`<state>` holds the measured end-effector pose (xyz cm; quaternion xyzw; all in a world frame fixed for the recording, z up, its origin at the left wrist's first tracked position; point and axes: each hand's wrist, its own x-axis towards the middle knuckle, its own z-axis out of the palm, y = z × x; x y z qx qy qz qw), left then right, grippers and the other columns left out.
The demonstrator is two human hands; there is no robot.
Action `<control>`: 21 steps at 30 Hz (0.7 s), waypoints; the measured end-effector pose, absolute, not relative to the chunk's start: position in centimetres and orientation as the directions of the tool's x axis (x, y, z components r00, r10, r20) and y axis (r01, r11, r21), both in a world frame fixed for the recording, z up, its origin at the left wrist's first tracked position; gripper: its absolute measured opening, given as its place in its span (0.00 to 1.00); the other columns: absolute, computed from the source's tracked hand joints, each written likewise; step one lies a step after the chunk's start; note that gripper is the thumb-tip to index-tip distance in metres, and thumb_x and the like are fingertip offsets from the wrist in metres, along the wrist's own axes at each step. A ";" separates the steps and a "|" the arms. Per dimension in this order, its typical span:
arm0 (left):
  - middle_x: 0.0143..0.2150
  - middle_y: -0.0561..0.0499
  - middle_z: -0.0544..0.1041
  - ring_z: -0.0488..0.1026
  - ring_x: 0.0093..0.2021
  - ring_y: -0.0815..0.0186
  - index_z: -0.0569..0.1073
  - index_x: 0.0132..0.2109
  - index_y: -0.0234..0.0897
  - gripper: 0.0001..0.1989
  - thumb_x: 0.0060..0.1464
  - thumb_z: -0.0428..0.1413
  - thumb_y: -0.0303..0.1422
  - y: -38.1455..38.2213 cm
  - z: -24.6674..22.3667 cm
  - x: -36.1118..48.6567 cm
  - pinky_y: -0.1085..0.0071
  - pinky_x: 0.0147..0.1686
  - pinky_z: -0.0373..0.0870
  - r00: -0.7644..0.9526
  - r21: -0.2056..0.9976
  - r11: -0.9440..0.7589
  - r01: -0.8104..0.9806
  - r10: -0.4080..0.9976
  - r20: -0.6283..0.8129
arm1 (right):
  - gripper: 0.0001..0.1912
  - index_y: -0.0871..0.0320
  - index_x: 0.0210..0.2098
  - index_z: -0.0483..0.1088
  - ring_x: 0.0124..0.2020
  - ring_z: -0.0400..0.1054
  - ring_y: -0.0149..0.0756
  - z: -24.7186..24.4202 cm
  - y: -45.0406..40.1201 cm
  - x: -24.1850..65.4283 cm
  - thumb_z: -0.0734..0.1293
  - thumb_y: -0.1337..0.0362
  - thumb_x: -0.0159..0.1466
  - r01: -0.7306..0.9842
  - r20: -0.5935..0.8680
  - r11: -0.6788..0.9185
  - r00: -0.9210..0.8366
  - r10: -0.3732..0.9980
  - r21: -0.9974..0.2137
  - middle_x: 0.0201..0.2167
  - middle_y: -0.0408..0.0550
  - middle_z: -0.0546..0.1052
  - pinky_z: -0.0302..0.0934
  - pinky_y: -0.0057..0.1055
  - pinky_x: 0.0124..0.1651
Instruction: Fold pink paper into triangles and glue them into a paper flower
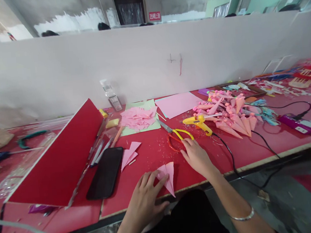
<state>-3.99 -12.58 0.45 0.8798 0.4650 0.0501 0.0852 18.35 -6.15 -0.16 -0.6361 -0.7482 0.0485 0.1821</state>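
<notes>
My left hand (145, 195) rests at the table's front edge, fingers spread, fingertips lying on a folded piece of pink paper (170, 180). Its thumb hangs apart, below the edge. A little farther back, my right hand (197, 156) has its fingers closed at the handles of a pair of scissors (175, 131) with one yellow and one red loop. The blades lie slightly apart, pointing away to the left. Just right of the scissors is a yellow glue gun (199, 123). More folded pink pieces (130, 154) lie left of my hands, beside a black phone (106, 173).
A pile of pink paper cones (234, 113) covers the right, with a black cable running off the front edge. Pink scraps (139, 117) lie on green paper near pink sheets (179, 104). A red board (62, 159) leans at left. A white partition (138, 62) stands behind.
</notes>
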 end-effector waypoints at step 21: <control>0.56 0.49 0.60 0.58 0.53 0.56 0.53 0.58 0.48 0.35 0.42 0.56 0.32 -13.2 -0.7 -3.5 0.59 0.51 0.58 0.476 0.085 -0.478 0.874 0.878 0.051 | 0.13 0.61 0.38 0.63 0.36 0.69 0.41 1.2 -2.2 16.4 0.61 0.63 0.54 0.986 -0.004 0.003 -0.004 1.000 -0.168 0.33 0.53 0.74 0.59 0.31 0.32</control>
